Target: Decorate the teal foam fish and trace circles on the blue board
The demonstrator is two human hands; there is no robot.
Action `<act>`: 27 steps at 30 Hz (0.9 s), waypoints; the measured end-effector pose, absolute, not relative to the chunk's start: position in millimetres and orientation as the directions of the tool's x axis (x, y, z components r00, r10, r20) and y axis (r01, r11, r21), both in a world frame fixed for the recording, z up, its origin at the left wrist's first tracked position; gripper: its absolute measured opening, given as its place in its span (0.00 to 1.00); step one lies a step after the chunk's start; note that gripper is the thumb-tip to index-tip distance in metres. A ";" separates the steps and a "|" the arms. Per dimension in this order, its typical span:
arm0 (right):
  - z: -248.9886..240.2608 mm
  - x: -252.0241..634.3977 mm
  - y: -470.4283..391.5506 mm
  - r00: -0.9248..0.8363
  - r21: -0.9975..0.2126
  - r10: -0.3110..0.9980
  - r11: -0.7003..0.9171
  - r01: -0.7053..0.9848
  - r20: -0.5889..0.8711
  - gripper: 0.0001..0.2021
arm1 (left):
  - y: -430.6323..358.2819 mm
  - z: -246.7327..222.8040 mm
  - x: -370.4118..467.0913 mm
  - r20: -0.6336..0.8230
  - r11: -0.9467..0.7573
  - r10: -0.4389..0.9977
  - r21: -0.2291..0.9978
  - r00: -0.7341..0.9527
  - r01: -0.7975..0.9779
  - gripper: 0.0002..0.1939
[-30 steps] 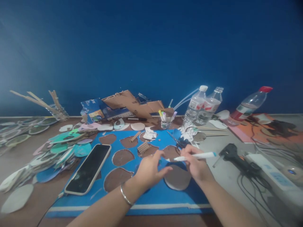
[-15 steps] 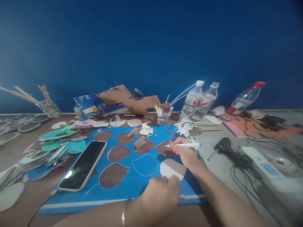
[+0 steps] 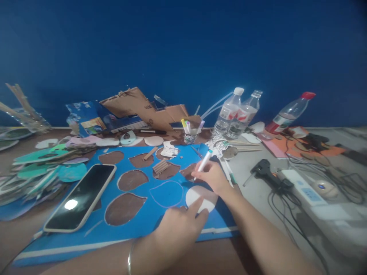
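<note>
Fingers of my left hand [image 3: 183, 228] are spread on a pale leaf-shaped piece [image 3: 205, 196] lying on a blue board [image 3: 169, 149]. My right hand [image 3: 213, 176] pinches a white marker with a teal end [image 3: 204, 164], its tip pointing down just above the pale piece. To the left of that piece, a purple outline [image 3: 166, 194] is drawn on the board. Several leaf-shaped holes, one of them a large hole [image 3: 124, 209], show a brown surface beneath.
A phone [image 3: 82, 198] lies on the board's left part, beside piled cutouts [image 3: 34, 172]. Behind are torn cardboard [image 3: 143, 109], a marker cup [image 3: 190, 135] and a clear bottle [image 3: 229, 110]. A black glue gun [image 3: 265, 172] and a power strip [image 3: 304, 187] sit at right.
The marker in my right hand has turned from nearly level to steeply upright. My left hand's fingers have stretched out onto the pale piece. The view has shifted, so most things appear further left.
</note>
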State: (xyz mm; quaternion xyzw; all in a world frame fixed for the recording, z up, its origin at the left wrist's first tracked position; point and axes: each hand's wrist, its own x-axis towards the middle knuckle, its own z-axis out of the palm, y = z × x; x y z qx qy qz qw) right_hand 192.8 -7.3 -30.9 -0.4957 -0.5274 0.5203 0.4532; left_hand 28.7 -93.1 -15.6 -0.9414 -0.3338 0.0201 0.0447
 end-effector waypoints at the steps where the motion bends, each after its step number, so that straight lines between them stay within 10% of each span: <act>1: -31.6 193.3 -7.0 -0.081 -0.999 0.996 -0.039 0.034 -0.042 0.11 | -92.4 -16.0 28.0 -0.020 -0.780 0.623 -0.089 0.782 0.619 0.21; 10: -39.6 209.1 -1.1 0.056 -0.985 0.998 0.029 -0.169 0.020 0.12 | -89.3 -20.3 27.3 -0.030 -0.820 0.571 -0.064 0.820 0.569 0.28; 27: -14.3 176.0 -12.3 -0.294 -0.894 0.955 0.092 0.439 -0.046 0.15 | -86.7 -16.7 33.0 0.066 -0.819 0.563 -0.082 0.823 0.567 0.20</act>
